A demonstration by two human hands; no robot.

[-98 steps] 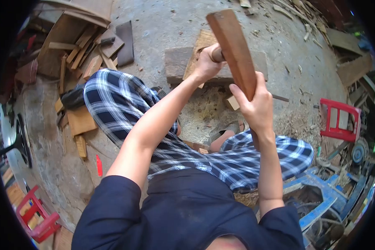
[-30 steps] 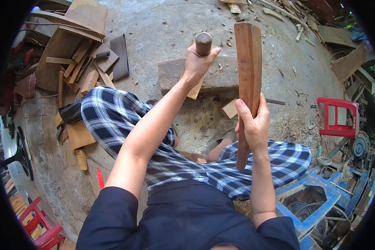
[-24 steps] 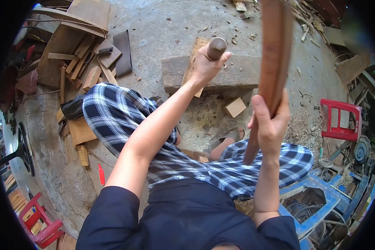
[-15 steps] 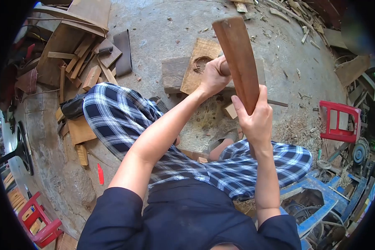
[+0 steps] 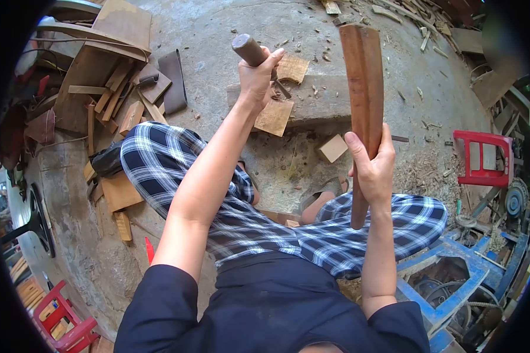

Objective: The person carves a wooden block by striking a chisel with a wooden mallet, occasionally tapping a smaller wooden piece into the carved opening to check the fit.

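My left hand (image 5: 256,83) is wrapped around a gouge or chisel; its thick round handle (image 5: 248,49) points away from me to the left. The tool's metal blade (image 5: 282,89) slants down over a light wooden piece (image 5: 275,118) with a carved hollow, partly hidden by the hand. That piece lies across a longer, greyish wooden block (image 5: 327,97) on the floor. In my right hand (image 5: 372,167) is a long brown wooden mallet (image 5: 362,82), gripped near its narrow end and raised upright, apart from the gouge.
A small cut block (image 5: 333,148) sits between my feet and the long block. Stacked scrap boards (image 5: 109,76) stand at left, near a dark flat strip (image 5: 172,81). Red plastic stools (image 5: 483,159) and a blue metal frame (image 5: 441,282) are at the sides. Wood chips litter the floor.
My left hand has moved left and away from me, tilting the gouge so its blade shows. The mallet has swung right, away from the gouge handle. The carved hollow is now more covered.
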